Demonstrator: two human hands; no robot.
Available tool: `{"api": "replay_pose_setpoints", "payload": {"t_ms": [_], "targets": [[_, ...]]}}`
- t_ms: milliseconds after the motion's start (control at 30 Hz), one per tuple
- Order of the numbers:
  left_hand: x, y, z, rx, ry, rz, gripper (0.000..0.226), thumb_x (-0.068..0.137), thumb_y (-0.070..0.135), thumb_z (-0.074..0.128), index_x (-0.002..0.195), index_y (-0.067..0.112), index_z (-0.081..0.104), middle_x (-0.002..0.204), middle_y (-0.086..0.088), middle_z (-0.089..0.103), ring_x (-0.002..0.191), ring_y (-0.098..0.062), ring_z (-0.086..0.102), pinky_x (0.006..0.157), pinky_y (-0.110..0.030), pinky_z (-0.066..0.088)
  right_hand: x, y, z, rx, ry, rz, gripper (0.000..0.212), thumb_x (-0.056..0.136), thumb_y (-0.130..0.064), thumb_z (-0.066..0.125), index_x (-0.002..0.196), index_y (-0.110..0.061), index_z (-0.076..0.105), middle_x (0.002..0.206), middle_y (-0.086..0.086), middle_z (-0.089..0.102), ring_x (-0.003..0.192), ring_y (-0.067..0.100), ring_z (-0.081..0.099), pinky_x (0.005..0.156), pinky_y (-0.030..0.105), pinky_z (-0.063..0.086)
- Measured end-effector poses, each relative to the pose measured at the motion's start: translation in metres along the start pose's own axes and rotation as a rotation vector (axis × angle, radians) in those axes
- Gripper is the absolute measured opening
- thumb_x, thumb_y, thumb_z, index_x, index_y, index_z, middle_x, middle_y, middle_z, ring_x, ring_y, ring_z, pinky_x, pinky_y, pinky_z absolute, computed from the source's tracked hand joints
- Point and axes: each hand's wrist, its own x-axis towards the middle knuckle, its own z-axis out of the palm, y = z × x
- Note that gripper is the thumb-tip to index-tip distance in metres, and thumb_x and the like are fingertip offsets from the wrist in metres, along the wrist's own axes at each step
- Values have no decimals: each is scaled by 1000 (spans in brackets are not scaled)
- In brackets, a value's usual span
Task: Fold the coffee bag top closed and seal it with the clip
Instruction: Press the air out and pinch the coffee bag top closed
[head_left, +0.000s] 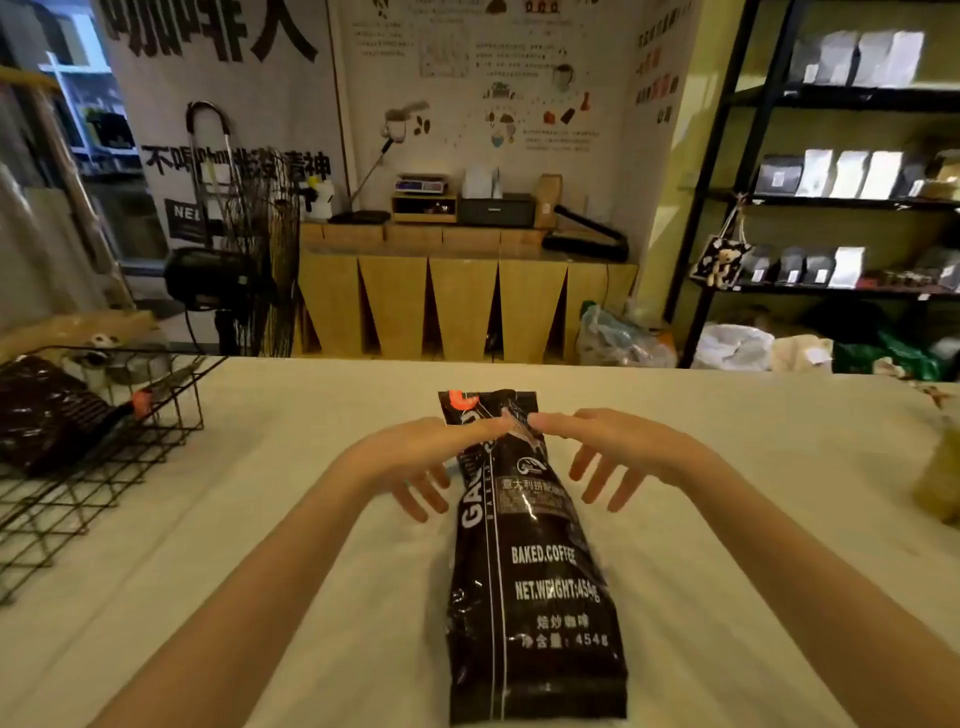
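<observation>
Two spread hands, left (415, 457) and right (608, 447), grip nothing, fingertips touching the glossy black coffee bag (524, 561) lying flat.

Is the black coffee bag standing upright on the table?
No, the black coffee bag lies flat on the white table, both hands at its far end.

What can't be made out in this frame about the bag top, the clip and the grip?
- Clip: none identifiable in the head view; an orange piece in the wire basket is too small to name.
- Coffee bag top: fingertips of the left hand and right hand meet over it, blurred; folded or open is unclear.
- Grip: pinching or just touching, cannot tell.
- Basket contents: cut off by the left edge.
</observation>
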Motion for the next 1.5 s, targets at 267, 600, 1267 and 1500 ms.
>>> {"api": "replay_pose_setpoints", "payload": {"t_ms": [267,600,1267,1500], "targets": [[5,-13,25,-114,-85,71,86,57,71,60,127,29,32,121,-8,58,105,-27,60,93,-46,49,0,14,29,180,-100,-4,93,51,-79,42,125,-24,46,114,12,59,94,27,63,71,37,58],[-2,2,25,-371,17,230,103,52,43,79,133,38,15,108,-2,60,96,-22,62,85,-47,52,-12,10,27,348,197,-199,80,51,-65,65,115,-25,40,97,-3,60,86,14,62,59,31,55],[14,5,31,-599,287,705,84,59,12,80,115,52,31,117,19,51,94,6,61,63,-14,53,-17,-10,4,346,483,-558,112,45,-56,75,138,-31,17,128,-14,44,120,7,44,89,16,39],[16,7,33,-632,254,680,71,63,16,79,116,41,39,114,17,57,101,-7,61,71,-20,55,-31,-71,-29,-499,907,-947,69,72,-52,57,133,-26,35,145,1,36,137,18,19,113,42,18]]}}
